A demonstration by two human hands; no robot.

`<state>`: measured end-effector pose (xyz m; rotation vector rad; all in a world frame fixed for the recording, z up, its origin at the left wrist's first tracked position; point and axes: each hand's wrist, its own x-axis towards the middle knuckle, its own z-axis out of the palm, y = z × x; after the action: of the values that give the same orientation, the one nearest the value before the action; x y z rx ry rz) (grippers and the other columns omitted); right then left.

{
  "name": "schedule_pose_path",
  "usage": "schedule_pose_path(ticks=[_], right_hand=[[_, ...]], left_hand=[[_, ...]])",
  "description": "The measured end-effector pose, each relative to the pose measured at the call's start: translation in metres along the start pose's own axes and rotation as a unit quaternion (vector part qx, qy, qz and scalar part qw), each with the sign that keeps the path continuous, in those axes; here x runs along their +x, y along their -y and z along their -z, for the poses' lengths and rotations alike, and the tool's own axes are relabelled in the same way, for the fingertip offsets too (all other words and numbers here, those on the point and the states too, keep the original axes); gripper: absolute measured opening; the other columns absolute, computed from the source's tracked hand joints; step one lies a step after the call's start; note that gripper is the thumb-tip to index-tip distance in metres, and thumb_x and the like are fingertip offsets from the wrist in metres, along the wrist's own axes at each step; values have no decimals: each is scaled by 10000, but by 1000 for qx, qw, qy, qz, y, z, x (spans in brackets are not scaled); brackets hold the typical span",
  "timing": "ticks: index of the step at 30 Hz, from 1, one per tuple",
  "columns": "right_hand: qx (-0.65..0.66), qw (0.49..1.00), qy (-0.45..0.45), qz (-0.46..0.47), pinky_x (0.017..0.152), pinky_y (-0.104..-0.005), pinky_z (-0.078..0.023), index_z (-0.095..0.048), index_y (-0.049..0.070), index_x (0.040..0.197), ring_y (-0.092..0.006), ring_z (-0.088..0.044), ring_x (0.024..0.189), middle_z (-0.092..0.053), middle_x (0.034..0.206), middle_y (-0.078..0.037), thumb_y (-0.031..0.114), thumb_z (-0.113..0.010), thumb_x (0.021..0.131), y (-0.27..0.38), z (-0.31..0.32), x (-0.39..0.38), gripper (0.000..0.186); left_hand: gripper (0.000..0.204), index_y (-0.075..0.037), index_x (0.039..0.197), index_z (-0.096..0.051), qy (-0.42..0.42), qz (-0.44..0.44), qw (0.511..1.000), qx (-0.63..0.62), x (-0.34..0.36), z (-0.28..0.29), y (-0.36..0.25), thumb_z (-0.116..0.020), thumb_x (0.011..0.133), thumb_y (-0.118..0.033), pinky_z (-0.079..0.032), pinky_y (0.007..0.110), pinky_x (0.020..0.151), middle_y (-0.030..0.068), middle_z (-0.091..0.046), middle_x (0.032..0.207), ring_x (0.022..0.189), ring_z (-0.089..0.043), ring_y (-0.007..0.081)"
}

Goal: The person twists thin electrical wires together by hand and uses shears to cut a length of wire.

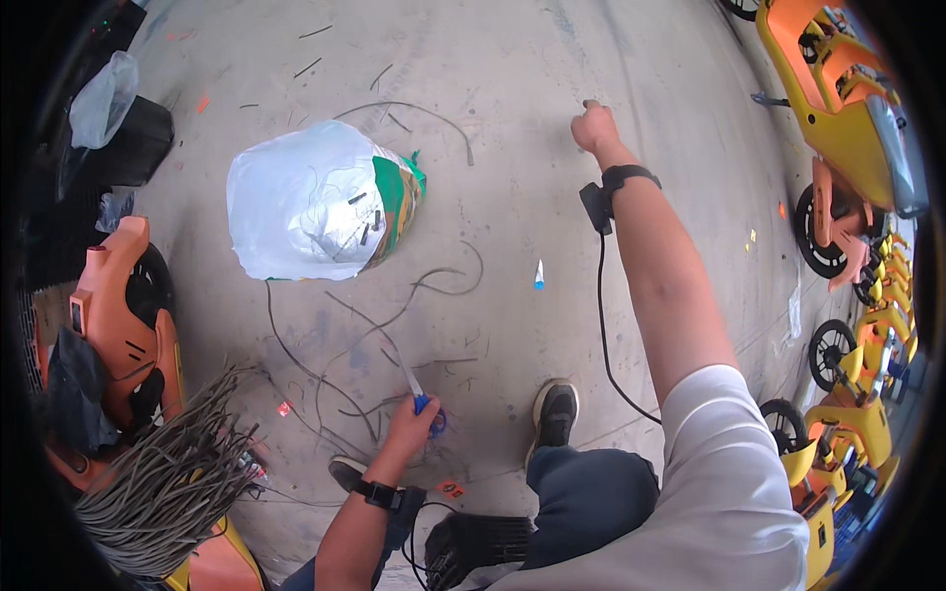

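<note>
My left hand (407, 431) is closed around a pair of scissors (423, 403) with blue handles, low over the floor. Their blades point up and to the left, across loose grey cables (379, 325). Far forward on the right, my right arm is stretched out. My right hand (594, 126) is closed there, its fingers curled; anything inside is hidden. Left of centre stands an open white sack (261, 212) with a green side. Short dark pieces and thin wires lie in it.
A thick bundle of grey cables (168, 483) rests on an orange and yellow vehicle at the left. Several similar vehicles (857, 148) line the right side. A black bin (143, 143) stands upper left. Cable scraps and a small blue-and-white tube (539, 276) lie on the floor.
</note>
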<state>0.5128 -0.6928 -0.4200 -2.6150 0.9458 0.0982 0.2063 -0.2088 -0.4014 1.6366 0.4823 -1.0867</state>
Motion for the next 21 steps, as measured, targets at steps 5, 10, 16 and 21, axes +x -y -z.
schedule_pose_path(ticks=[5, 10, 16, 21], right_hand=[[-42, 996, 24, 77, 997, -430, -408, -507, 21, 1229, -401, -446, 1211, -403, 1366, -223, 115, -496, 807, 11, -22, 69, 433], [-81, 986, 13, 147, 987, -449, -418, -512, 25, 1218, -366, -431, 1233, -377, 1399, -190, 96, -485, 827, 21, -49, 105, 399], [-228, 951, 22, 206, 927, -456, -465, -583, 39, 1140, -319, -456, 1203, -428, 1337, -150, 103, -479, 864, 33, -55, 120, 301], [-235, 948, 56, 209, 899, -445, -483, -611, 24, 1092, -331, -478, 1173, -488, 1267, -150, 92, -473, 867, 26, -63, 139, 272]], left_hand=[[213, -27, 960, -602, -97, 20, 995, -12, -16, 7, -32, -598, 901, -231, -469, 255, 555, 34, -648, 749, 633, -593, 99], [182, -7, 973, -605, -145, -7, 988, -59, -28, -6, -23, -567, 921, -177, -486, 258, 606, 47, -658, 784, 664, -606, 109], [181, -4, 978, -603, -189, 43, 971, -141, -65, -35, -33, -540, 930, -167, -483, 255, 642, 59, -662, 838, 720, -606, 111], [183, -23, 1011, -583, -189, 88, 969, -135, -81, -38, -22, -538, 928, -180, -475, 245, 609, 62, -667, 887, 743, -609, 111]])
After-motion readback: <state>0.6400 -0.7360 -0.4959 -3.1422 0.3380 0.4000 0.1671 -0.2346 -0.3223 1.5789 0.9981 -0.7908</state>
